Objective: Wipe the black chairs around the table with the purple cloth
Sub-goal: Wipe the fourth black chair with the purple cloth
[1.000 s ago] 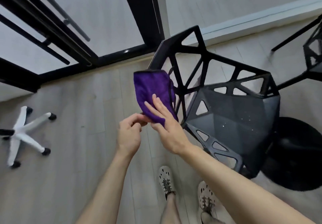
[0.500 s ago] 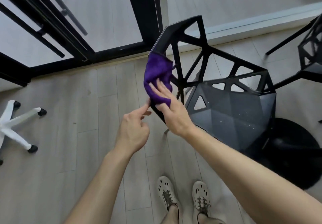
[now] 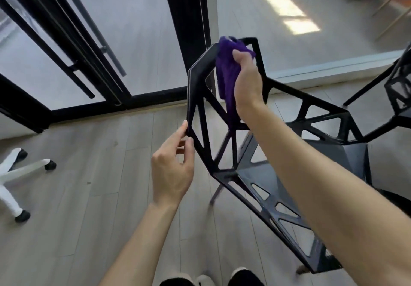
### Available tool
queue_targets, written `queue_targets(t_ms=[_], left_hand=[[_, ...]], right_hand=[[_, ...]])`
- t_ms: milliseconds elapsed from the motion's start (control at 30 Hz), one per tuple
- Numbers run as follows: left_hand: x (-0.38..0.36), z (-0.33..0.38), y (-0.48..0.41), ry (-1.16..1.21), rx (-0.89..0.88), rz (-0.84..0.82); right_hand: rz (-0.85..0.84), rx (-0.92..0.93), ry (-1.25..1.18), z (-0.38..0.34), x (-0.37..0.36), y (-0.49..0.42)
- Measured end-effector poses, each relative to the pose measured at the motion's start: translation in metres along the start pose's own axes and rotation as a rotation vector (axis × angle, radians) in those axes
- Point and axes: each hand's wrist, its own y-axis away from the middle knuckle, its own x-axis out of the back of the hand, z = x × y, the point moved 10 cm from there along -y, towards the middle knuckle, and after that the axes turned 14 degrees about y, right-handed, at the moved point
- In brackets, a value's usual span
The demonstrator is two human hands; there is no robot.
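A black chair point(image 3: 287, 181) with an open triangular frame stands in front of me, its backrest towards me. My right hand point(image 3: 246, 83) grips the purple cloth point(image 3: 226, 70) and holds it against the top of the backrest; the cloth hangs down over the upper bar. My left hand point(image 3: 173, 165) is lower, at the left edge of the backrest, thumb and fingertips pinching the frame's side bar.
A second black chair point(image 3: 398, 83) stands at the far right. A white swivel-chair base point(image 3: 13, 174) with castors lies on the wooden floor at left. Black-framed glass doors point(image 3: 93, 63) run behind the chair. My shoes point(image 3: 222, 279) show at the bottom edge.
My right hand has carried the cloth up from the backrest's side to its top bar. My left hand has let go of the cloth and moved to the frame's left edge.
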Motion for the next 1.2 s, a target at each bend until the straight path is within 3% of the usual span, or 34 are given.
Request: queue_targets(t_ms=[167, 267, 333, 433, 500, 567, 633, 733, 933, 1033, 1133, 1200], left_hand=[[-0.001, -0.011, -0.007, 0.033, -0.238, 0.156], [0.0, -0.016, -0.006, 0.053, -0.353, 0.232], [-0.002, -0.02, -0.006, 0.086, -0.409, 0.275], [-0.004, -0.028, -0.005, 0.126, -0.461, 0.331], [-0.007, -0.029, -0.003, 0.116, -0.499, 0.347], [-0.011, -0.027, -0.001, 0.078, -0.533, 0.358], [-0.013, -0.022, 0.003, 0.025, -0.549, 0.385], [-0.011, -0.021, 0.005, 0.002, -0.55, 0.418], [-0.018, -0.043, -0.034, 0.083, -0.44, 0.38], [-0.019, -0.055, -0.057, 0.09, -0.373, 0.361], [-0.021, -0.056, -0.067, 0.056, -0.385, 0.36], [-0.021, -0.056, -0.068, 0.042, -0.379, 0.38]], right_hand=[[-0.312, 0.416, 0.43, 0.017, -0.076, -0.014], [-0.297, 0.628, 0.36, 0.039, -0.071, -0.001], [-0.363, 0.567, 0.239, 0.067, -0.06, 0.013], [-0.374, 0.399, 0.265, 0.132, -0.032, 0.034], [-0.448, 0.381, 0.271, 0.163, -0.015, 0.046], [-0.463, 0.211, 0.093, 0.189, 0.004, 0.037], [-0.326, -0.037, -0.21, 0.205, 0.032, 0.021], [-0.263, -0.128, -0.448, 0.192, 0.046, 0.012], [-0.175, 0.212, -0.217, 0.086, 0.021, -0.023], [-0.145, 0.501, 0.133, 0.025, -0.025, -0.036], [-0.25, 0.648, 0.431, 0.038, -0.079, -0.056], [-0.298, 0.709, 0.41, 0.059, -0.086, -0.054]])
